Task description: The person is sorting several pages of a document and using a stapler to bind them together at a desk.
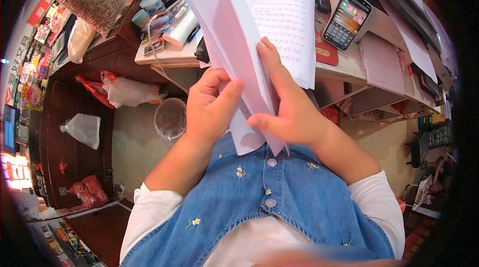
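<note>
Both hands hold a bundle of white paper sheets [239,39], raised in front of my body and bent lengthwise into a loose fold. My left hand [211,102] grips the left side, its thumb pressed on the sheets. Along the right side lies my right hand [288,102], fingers behind the paper and thumb across the lower part. Behind the bundle, on the desk, an open stack of handwriting practice sheets [284,27] shows rows of printed words. The raised sheets hide part of its left edge.
A lit smartphone [347,19] leans right of a black mouse [321,0] on a red mat [326,54]. Paper cups [152,4], a white paper roll [181,29] and a cable stand left. A clear bin [170,118] is on the floor below. More papers [383,63] lie right.
</note>
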`<action>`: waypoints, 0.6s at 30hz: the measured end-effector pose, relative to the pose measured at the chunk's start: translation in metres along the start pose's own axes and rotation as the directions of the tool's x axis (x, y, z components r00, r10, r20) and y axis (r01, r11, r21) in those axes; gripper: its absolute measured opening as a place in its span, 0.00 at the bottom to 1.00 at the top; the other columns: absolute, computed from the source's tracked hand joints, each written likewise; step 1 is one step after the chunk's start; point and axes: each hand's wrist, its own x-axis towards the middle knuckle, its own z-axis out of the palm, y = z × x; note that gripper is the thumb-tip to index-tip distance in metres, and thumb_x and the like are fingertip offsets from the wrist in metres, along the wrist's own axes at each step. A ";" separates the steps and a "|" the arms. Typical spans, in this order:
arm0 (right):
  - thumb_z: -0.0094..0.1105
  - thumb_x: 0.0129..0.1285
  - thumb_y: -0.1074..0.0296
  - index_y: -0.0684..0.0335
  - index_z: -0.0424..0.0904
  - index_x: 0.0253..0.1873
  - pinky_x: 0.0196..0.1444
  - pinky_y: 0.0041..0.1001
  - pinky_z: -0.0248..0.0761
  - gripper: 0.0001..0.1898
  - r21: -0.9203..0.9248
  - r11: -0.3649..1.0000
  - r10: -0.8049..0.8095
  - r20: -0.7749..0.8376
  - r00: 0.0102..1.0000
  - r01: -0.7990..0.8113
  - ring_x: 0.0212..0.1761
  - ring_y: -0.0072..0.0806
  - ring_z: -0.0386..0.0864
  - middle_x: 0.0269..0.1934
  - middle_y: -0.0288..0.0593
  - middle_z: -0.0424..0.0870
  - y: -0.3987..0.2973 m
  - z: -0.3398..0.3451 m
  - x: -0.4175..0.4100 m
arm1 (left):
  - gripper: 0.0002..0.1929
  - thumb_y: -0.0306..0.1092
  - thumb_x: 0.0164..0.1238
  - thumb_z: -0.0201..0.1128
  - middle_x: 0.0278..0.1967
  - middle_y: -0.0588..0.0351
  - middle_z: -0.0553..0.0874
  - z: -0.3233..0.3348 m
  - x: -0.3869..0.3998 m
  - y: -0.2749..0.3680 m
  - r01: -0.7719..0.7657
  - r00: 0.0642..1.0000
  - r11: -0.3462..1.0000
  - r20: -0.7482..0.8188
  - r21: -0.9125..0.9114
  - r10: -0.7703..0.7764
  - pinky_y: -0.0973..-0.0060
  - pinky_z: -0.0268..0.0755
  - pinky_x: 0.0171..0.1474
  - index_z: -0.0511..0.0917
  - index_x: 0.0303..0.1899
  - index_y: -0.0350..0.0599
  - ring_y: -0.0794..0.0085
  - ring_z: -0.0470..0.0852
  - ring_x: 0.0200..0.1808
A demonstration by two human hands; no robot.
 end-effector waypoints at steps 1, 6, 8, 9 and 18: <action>0.72 0.53 0.61 0.67 0.42 0.77 0.75 0.39 0.45 0.53 -0.002 1.000 0.001 0.003 1.000 -0.001 0.79 0.53 0.41 0.75 0.65 0.43 0.000 -0.001 0.000 | 0.09 0.30 0.69 0.64 0.44 0.56 0.84 -0.005 0.001 -0.001 0.023 0.999 0.997 -0.032 0.071 -0.021 0.79 0.74 0.49 0.77 0.46 0.37 0.79 0.80 0.44; 0.58 0.62 0.71 0.69 0.58 0.71 0.66 0.34 0.64 0.33 0.850 0.490 0.372 -0.003 0.928 -0.193 0.65 0.40 0.70 0.64 0.52 0.71 0.010 -0.028 -0.012 | 0.08 0.29 0.71 0.57 0.43 0.53 0.84 -0.014 0.005 0.007 0.013 0.995 0.959 -0.095 -0.284 -0.042 0.77 0.75 0.50 0.76 0.46 0.37 0.75 0.82 0.43; 0.54 0.59 0.75 0.71 0.65 0.67 0.59 0.35 0.72 0.28 0.918 0.341 0.494 0.008 0.870 -0.203 0.58 0.38 0.78 0.58 0.53 0.77 0.008 -0.037 -0.012 | 0.14 0.31 0.70 0.50 0.47 0.49 0.84 -0.021 0.007 0.010 0.037 0.992 0.919 -0.095 -0.393 -0.080 0.70 0.75 0.54 0.73 0.51 0.35 0.67 0.83 0.47; 0.54 0.59 0.75 0.71 0.65 0.67 0.59 0.35 0.72 0.28 0.915 0.348 0.490 0.005 0.872 -0.201 0.58 0.38 0.78 0.58 0.53 0.77 0.008 -0.039 -0.013 | 0.14 0.31 0.70 0.50 0.47 0.49 0.84 -0.022 0.008 0.010 0.031 0.993 0.918 -0.092 -0.396 -0.074 0.70 0.75 0.54 0.73 0.51 0.35 0.67 0.83 0.47; 0.56 0.59 0.74 0.72 0.67 0.65 0.58 0.36 0.73 0.27 0.931 0.329 0.470 -0.014 0.883 -0.161 0.56 0.41 0.79 0.57 0.54 0.78 0.027 -0.041 -0.016 | 0.19 0.35 0.73 0.42 0.51 0.45 0.82 -0.045 0.017 -0.003 0.105 0.994 0.762 0.089 -0.638 -0.063 0.65 0.76 0.55 0.73 0.55 0.31 0.61 0.82 0.51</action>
